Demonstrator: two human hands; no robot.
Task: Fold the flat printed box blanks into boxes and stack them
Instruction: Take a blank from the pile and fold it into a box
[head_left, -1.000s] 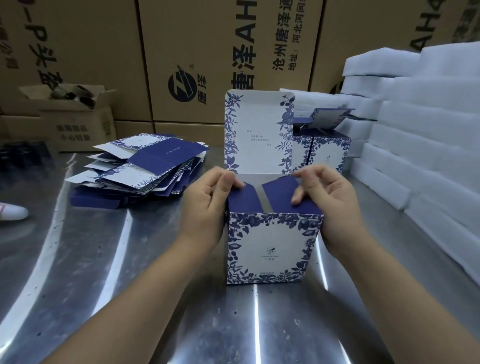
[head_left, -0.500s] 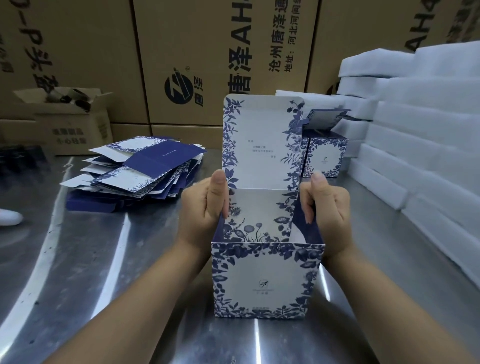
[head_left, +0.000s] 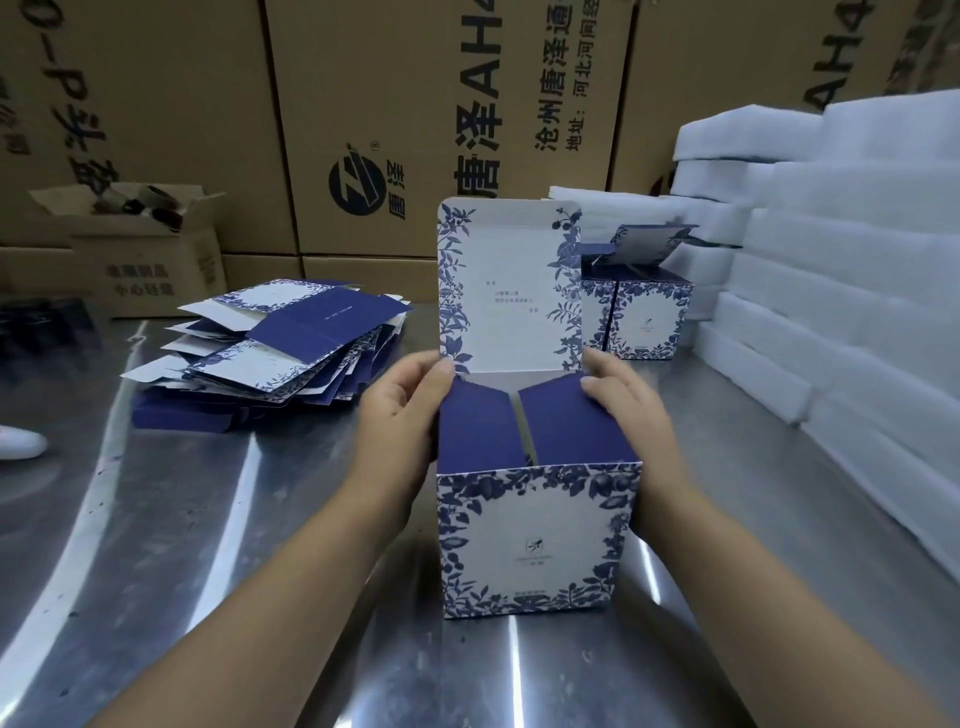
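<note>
A white box with blue floral print (head_left: 535, 540) stands upright on the steel table, centre. Its lid stands up at the back. Two dark blue side flaps lie folded inward over the opening, a narrow gap between them. My left hand (head_left: 400, 415) holds the box's left side with the thumb on the left flap. My right hand (head_left: 631, 415) holds the right side, thumb on the right flap. A loose pile of flat printed blanks (head_left: 270, 353) lies to the left. Folded boxes (head_left: 636, 312) stand behind at the right, one with its lid half open.
Stacks of white foam sheets (head_left: 841, 291) fill the right side. Large brown cartons (head_left: 395, 104) wall off the back, with a small open carton (head_left: 140, 249) at the left. A white object (head_left: 18, 441) lies at the left edge of the steel table (head_left: 208, 519).
The side flaps, upright half a second ago, are now pressed down over the opening. Both thumbs moved from the rim onto the flaps.
</note>
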